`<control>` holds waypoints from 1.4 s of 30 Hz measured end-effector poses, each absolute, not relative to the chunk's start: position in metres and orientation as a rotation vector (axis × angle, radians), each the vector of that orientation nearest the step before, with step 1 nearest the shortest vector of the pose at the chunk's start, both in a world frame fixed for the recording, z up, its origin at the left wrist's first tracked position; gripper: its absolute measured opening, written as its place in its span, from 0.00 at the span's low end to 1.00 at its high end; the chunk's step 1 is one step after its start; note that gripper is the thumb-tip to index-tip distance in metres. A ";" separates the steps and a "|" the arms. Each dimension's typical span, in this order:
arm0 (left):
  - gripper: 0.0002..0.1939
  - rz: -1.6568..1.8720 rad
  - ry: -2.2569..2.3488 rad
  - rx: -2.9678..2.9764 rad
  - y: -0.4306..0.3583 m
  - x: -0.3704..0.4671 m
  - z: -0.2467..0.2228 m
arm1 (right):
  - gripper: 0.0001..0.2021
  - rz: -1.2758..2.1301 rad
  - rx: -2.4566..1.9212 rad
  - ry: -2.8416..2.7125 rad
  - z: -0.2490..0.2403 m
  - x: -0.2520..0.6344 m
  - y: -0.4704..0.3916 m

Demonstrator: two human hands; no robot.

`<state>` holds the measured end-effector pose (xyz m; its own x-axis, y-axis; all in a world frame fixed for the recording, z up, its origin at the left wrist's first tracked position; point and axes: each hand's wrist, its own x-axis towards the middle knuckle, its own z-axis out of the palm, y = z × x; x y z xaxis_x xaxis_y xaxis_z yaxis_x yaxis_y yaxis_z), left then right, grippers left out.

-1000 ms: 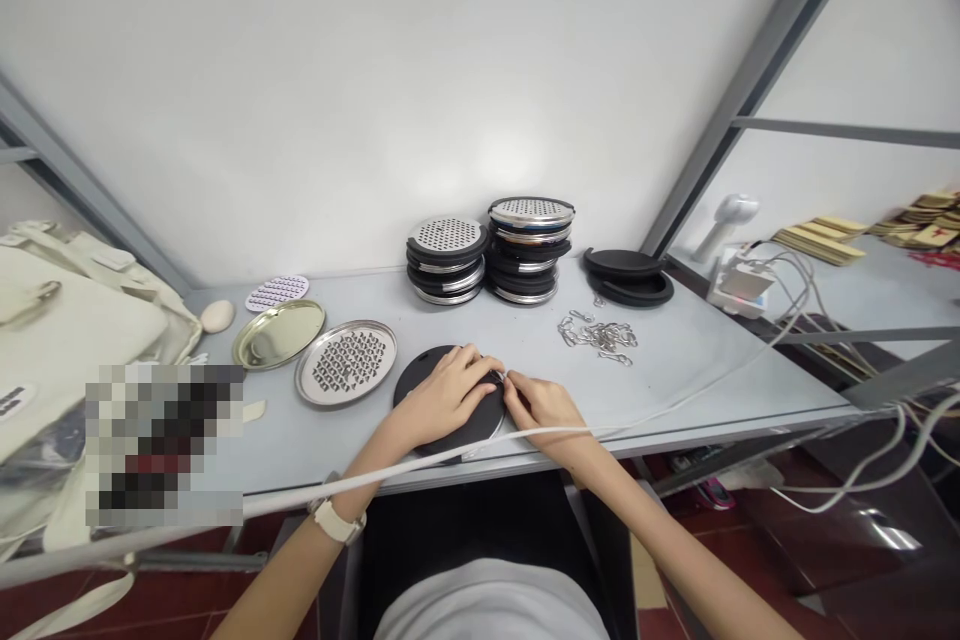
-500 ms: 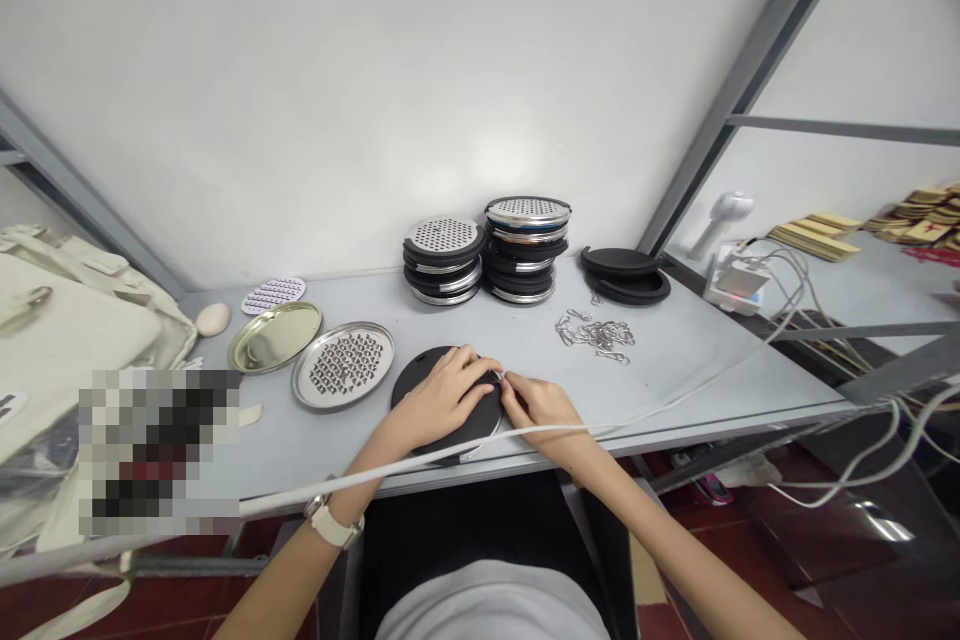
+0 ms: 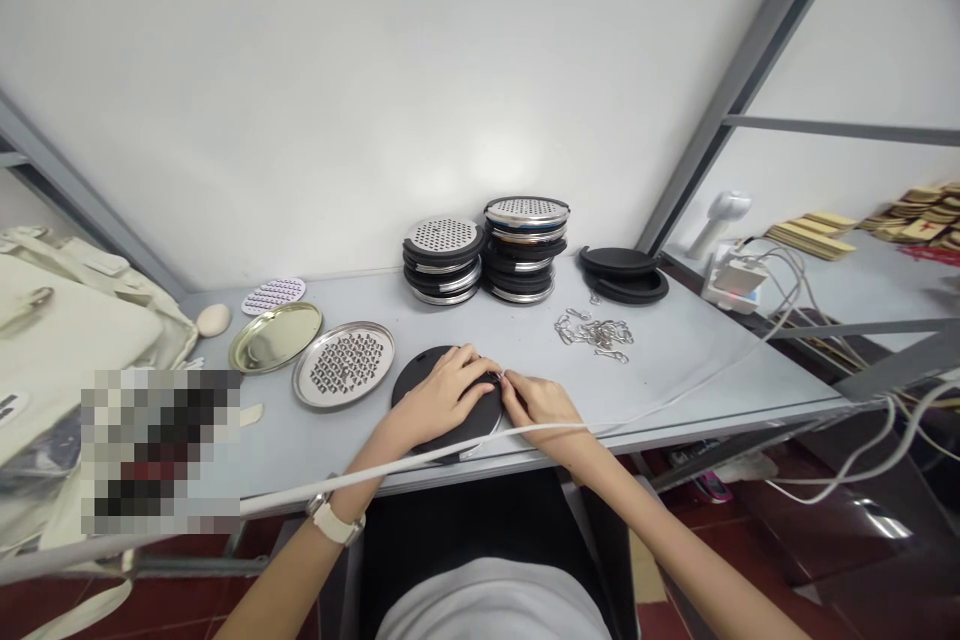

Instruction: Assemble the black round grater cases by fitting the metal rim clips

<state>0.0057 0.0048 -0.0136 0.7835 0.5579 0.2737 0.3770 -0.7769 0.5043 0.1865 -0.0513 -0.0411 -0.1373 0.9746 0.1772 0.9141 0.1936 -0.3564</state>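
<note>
A black round case [image 3: 420, 380] lies flat at the table's front edge, a shiny metal rim showing at its lower right. My left hand [image 3: 448, 392] lies over the case, palm down, its thumb and fingers closed round the upper right edge. Right beside those fingertips, my right hand [image 3: 541, 408] pinches a small shiny metal clip [image 3: 498, 375] against the edge. Most of the clip is hidden by the fingers. To the right is a loose pile of similar metal clips [image 3: 596, 332].
Two stacks of round graters, a left stack [image 3: 444, 260] and a right stack [image 3: 525, 250], stand by the wall. Black covers [image 3: 626, 275] lie right of them. A grater disc [image 3: 345, 365] and gold lid [image 3: 276, 337] lie left. A white cable [image 3: 330, 490] crosses in front.
Both hands stay almost in place at the case's edge, with only slight finger movement. The view has shifted a tiny bit.
</note>
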 end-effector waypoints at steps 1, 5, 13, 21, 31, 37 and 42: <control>0.12 0.576 0.703 2.547 0.005 0.006 -0.014 | 0.15 0.222 -1.772 -2.114 -0.042 0.187 -0.051; 0.12 0.572 0.701 2.549 0.006 0.006 -0.014 | 0.15 0.190 -1.752 -2.138 -0.042 0.187 -0.051; 0.12 0.569 0.698 2.551 0.005 0.005 -0.013 | 0.15 0.184 -1.770 -2.149 -0.041 0.187 -0.052; 0.12 0.570 0.699 2.547 0.006 0.006 -0.014 | 0.15 0.206 -1.749 -2.136 -0.043 0.187 -0.051; 0.12 0.573 0.696 2.540 0.005 0.005 -0.014 | 0.15 0.219 -1.752 -2.116 -0.043 0.187 -0.051; 0.12 0.571 0.691 2.538 0.006 0.005 -0.014 | 0.15 0.208 -1.740 -2.115 -0.044 0.187 -0.050; 0.12 0.572 0.691 2.533 0.006 0.005 -0.014 | 0.16 0.222 -1.734 -2.114 -0.044 0.188 -0.051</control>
<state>0.0049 0.0059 -0.0139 0.7886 0.5535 0.2679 0.3669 -0.7731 0.5174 0.1876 -0.0506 -0.0437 -0.1538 0.9675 0.2008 0.9048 0.2195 -0.3650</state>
